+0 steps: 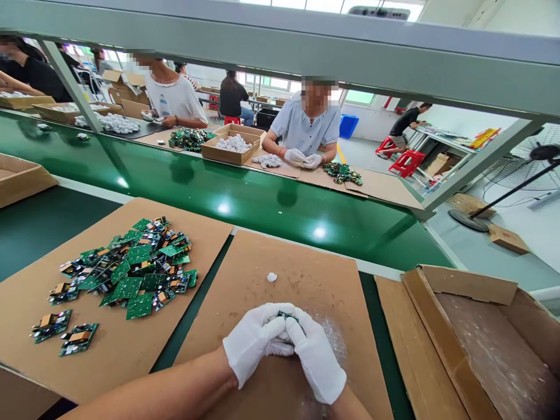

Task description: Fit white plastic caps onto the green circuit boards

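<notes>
My left hand point(254, 338) and my right hand point(317, 353), both in white gloves, meet over the cardboard sheet in front of me. Their fingers are closed around a small green circuit board point(287, 315). Only its upper edge shows; gloves cover most of it, and something white lies between the fingers that I cannot make out. Just beyond my hands a small white round piece point(272, 277) rests on the cardboard sheet point(249, 256). To the left is a heap of green circuit boards point(140, 255) with components, two of them lying apart near the front.
An open cardboard box point(470, 284) stands at the right, another box point(21, 178) at the far left. A green conveyor belt point(262, 201) crosses ahead under a grey beam point(280, 49). Across it, gloved co-workers sit by a box of white pieces point(227, 153) and boards.
</notes>
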### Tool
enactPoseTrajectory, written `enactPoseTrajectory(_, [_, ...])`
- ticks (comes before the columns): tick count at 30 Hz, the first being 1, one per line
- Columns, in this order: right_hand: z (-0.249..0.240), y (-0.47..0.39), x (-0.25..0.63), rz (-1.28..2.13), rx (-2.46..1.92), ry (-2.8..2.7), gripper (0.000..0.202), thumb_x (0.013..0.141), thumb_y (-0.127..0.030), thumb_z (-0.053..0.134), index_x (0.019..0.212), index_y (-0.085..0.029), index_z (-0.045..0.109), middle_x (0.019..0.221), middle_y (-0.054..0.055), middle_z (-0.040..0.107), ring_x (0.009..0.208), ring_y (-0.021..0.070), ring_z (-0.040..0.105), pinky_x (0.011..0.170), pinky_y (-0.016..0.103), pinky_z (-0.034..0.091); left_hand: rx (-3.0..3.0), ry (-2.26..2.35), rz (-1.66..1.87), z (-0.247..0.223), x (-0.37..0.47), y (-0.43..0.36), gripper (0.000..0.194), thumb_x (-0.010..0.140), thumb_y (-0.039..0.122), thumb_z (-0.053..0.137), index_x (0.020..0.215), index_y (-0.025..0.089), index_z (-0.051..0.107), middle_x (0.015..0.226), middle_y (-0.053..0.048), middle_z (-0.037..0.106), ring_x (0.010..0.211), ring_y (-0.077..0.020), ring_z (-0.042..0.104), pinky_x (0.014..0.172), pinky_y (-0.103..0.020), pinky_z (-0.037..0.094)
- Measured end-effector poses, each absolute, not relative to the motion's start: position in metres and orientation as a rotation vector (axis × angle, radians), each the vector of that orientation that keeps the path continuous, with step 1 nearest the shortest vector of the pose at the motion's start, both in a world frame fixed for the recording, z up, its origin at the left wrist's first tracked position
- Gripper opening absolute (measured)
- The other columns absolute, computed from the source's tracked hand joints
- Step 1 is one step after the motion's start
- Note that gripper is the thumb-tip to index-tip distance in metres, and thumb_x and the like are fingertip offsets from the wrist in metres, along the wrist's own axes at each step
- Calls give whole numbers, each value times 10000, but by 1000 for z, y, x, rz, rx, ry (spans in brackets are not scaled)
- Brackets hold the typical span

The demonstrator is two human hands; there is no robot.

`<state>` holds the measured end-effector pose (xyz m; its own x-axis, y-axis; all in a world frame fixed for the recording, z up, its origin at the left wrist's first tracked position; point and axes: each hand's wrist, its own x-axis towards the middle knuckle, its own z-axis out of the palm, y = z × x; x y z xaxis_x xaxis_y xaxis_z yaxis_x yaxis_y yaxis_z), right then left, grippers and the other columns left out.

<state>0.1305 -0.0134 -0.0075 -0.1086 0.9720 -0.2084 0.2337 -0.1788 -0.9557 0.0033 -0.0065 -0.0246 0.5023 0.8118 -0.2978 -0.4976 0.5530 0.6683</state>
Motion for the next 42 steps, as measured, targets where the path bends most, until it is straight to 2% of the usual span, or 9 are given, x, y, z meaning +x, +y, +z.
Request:
enactPoseTrajectory(2, [-8, -14, 131, 1329, -1475, -1402, 371, 765, -470, 540, 1008, -205, 630, 965, 49, 650, 916, 211, 576, 848, 312, 444, 531, 640, 838, -24, 3, -6, 343, 726, 258, 622, 1032, 129, 537, 818, -70, 580, 701, -137, 568, 715, -357, 465])
enactPoseTrajectory(6, [-8, -14, 129, 1319, -1489, -1443, 419, 839, -478, 404, 1094, -197, 582, 981, 65, 649, 936, 211, 583, 807, 308, 472, 470, 550, 858, -20, 3, -5, 359, 747, 289, 603, 1057, 132, 515, 662, -15, 531, 581, -96, 525, 594, -267, 441])
enactPoseTrajectory(11, [-4, -15, 128, 1254, -1532, -1525, 386, 822, -449, 453, 1099, -209, 574, 1028, 63, 634, 947, 208, 574, 848, 312, 449, 464, 606, 868, -20, 3, -4, 487, 714, 329, 636, 1123, 122, 472, 766, -67, 583, 626, -148, 574, 630, -336, 459])
enactPoseTrajectory(15, [0, -15, 132, 1253, -1528, -1605, 381, 859, -425, 381, 1105, -205, 572, 1014, 53, 641, 931, 191, 586, 829, 295, 460, 452, 562, 857, -19, 2, -3, 445, 743, 304, 611, 1130, 132, 474, 676, -24, 554, 582, -113, 549, 596, -283, 441])
enactPoseTrajectory(21, [-3, -16, 131, 1168, -1605, -1686, 377, 814, -392, 473, 1124, -192, 551, 976, 71, 654, 891, 210, 597, 805, 310, 469, 421, 631, 872, -14, 1, -5, 462, 701, 303, 655, 1100, 132, 497, 918, -104, 598, 736, -166, 586, 671, -341, 476])
enactPoseTrajectory(25, [-4, -15, 132, 1136, -1612, -1728, 370, 823, -403, 440, 1100, -188, 561, 1013, 68, 644, 938, 206, 586, 830, 300, 460, 425, 609, 859, -14, 1, -5, 445, 715, 316, 640, 1097, 134, 504, 860, -87, 601, 691, -154, 585, 660, -337, 478])
enactPoseTrajectory(28, [-3, -14, 134, 1112, -1620, -1750, 397, 777, -398, 504, 1102, -176, 558, 1017, 72, 644, 917, 209, 593, 807, 293, 469, 431, 580, 859, -16, 1, -5, 459, 732, 312, 622, 1136, 138, 492, 820, -72, 593, 682, -147, 579, 669, -335, 475])
enactPoseTrajectory(35, [-1, -17, 127, 1012, -1681, -1730, 314, 800, -359, 470, 1038, -200, 599, 944, 63, 669, 854, 211, 611, 768, 294, 472, 384, 563, 884, -18, 4, -8, 482, 729, 354, 613, 1150, 146, 502, 967, -112, 589, 804, -188, 583, 686, -332, 481])
enactPoseTrajectory(42, [0, -15, 130, 1036, -1663, -1746, 281, 779, -365, 499, 973, -197, 614, 923, 59, 677, 851, 219, 618, 760, 300, 480, 371, 589, 857, -16, 2, -8, 496, 732, 292, 618, 1180, 143, 466, 996, -131, 591, 780, -184, 596, 700, -348, 479])
